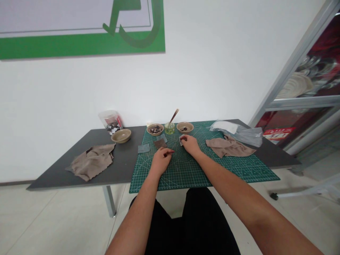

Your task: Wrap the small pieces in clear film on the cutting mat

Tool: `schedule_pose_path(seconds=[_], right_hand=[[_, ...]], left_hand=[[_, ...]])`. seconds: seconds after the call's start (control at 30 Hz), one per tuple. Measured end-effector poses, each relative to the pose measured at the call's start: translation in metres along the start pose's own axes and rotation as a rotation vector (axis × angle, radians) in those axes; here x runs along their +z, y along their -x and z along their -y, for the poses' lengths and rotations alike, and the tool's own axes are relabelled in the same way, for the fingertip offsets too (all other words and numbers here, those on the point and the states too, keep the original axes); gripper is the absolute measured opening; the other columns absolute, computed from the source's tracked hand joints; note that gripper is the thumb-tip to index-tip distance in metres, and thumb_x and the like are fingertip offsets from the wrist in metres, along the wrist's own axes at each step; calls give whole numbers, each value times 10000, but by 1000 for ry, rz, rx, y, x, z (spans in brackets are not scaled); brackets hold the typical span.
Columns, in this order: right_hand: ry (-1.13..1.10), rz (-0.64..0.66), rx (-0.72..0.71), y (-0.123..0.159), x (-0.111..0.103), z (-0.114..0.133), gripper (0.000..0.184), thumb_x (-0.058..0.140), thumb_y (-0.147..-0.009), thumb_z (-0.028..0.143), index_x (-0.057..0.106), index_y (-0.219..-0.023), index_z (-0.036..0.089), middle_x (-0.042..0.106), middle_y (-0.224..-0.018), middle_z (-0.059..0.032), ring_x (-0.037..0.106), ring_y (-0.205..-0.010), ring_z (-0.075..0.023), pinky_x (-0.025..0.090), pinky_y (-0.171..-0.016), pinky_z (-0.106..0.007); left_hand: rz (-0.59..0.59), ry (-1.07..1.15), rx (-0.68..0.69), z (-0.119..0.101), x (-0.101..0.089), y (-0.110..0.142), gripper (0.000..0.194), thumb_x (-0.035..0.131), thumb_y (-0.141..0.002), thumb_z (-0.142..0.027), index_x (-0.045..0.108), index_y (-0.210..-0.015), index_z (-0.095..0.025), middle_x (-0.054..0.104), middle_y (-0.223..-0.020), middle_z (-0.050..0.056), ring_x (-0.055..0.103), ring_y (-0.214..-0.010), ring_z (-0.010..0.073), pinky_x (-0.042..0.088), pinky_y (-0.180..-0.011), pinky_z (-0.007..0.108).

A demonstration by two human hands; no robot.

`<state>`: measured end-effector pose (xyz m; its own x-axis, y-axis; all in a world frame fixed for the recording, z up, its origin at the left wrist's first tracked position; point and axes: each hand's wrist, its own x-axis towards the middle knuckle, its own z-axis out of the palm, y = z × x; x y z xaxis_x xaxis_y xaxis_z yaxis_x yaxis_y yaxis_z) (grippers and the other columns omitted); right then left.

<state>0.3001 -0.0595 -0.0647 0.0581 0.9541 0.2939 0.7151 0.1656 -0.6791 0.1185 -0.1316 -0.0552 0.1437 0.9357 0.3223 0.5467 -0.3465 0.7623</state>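
My right hand [190,144] pinches a small pale grey piece of cloth [181,140] just over the green cutting mat [183,177]. My left hand [161,160] hovers low over the mat, fingers loosely bent and apart, with nothing visible in them. Right beyond its knuckles lies a small brown square [160,143], overlapped with a blue-grey square [162,138]. Another blue-grey square [143,148] is flat at the mat's left edge. Behind my hands stand a bowl of dark pieces [155,129], a glass jar [169,128] with thin sticks, and a bowl [185,127] with a few dark pieces.
On the dark table [117,173] at left are a crumpled brown cloth [92,162], a beige bowl [121,136] and a clear plastic tub [111,122]. To the right lie another brown cloth [228,147] and a clear plastic bag [239,132]. A white wall stands behind.
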Motion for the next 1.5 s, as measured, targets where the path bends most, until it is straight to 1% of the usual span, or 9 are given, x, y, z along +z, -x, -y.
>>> schedule_pose_path(seconds=[0.13,0.27,0.6,0.77,0.97,1.1,1.27,1.4,1.5], right_hand=[[298,-65,-2,9,4,8,224,540,-786,243,691,-945,197,589,-1065,-137,489,-1041,-288,396,-878,-417],[379,-95,8,14,7,9,226,550,-798,287,691,-960,216,488,-1236,-134,416,-1108,-308,369,-891,-444],[481,173,-177,18,11,15,448,382,-861,138,593,-1228,285,502,-1340,-121,430,-1193,-347,324,-933,-540],[512,90,-104,21,7,14,375,409,-849,173,642,-1140,211,551,-1293,-130,425,-1221,-350,207,-1010,-613],[484,75,-157,24,9,18,395,420,-860,241,588,-1197,123,499,-1341,-176,409,-1253,-317,252,-1042,-499],[512,83,-152,21,15,15,425,392,-871,239,550,-1236,91,513,-1327,-192,393,-1274,-328,170,-1070,-548],[514,128,-107,19,18,11,467,352,-861,148,492,-1275,-16,458,-1354,-258,385,-1288,-340,230,-1057,-494],[476,44,-190,20,13,19,467,385,-870,196,488,-1304,55,461,-1376,-200,336,-1318,-310,142,-1097,-491],[421,85,-289,23,13,27,485,406,-900,325,448,-1355,163,457,-1394,-134,372,-1284,-271,247,-1061,-429]], left_hand=[[14,17,-3,-1,0,1,160,610,-712,-121,699,-824,-191,583,-795,7,554,-672,116,467,-675,258],[6,12,22,-2,-1,4,140,608,-720,-136,688,-816,-197,591,-803,7,558,-713,122,465,-719,263],[-80,71,-11,6,-1,4,153,572,-760,-196,676,-872,-192,595,-757,2,551,-707,123,444,-692,252],[-77,87,-43,6,-1,4,161,569,-757,-207,677,-875,-190,591,-736,-5,541,-675,116,435,-667,246],[-95,109,-64,2,-2,5,149,574,-747,-213,679,-852,-192,581,-707,-14,529,-651,115,424,-639,238],[-94,124,-81,-2,-3,5,152,574,-743,-216,679,-847,-186,570,-690,-17,512,-632,111,409,-621,230],[-110,130,-111,-5,-4,5,145,582,-734,-221,682,-830,-182,552,-662,-24,489,-613,105,392,-608,224],[-176,161,-102,-2,-4,5,153,589,-744,-249,681,-850,-185,567,-684,-21,496,-632,107,397,-622,226],[-276,271,-104,4,-4,4,181,588,-766,-293,669,-883,-181,585,-708,-13,512,-650,112,413,-639,231]])
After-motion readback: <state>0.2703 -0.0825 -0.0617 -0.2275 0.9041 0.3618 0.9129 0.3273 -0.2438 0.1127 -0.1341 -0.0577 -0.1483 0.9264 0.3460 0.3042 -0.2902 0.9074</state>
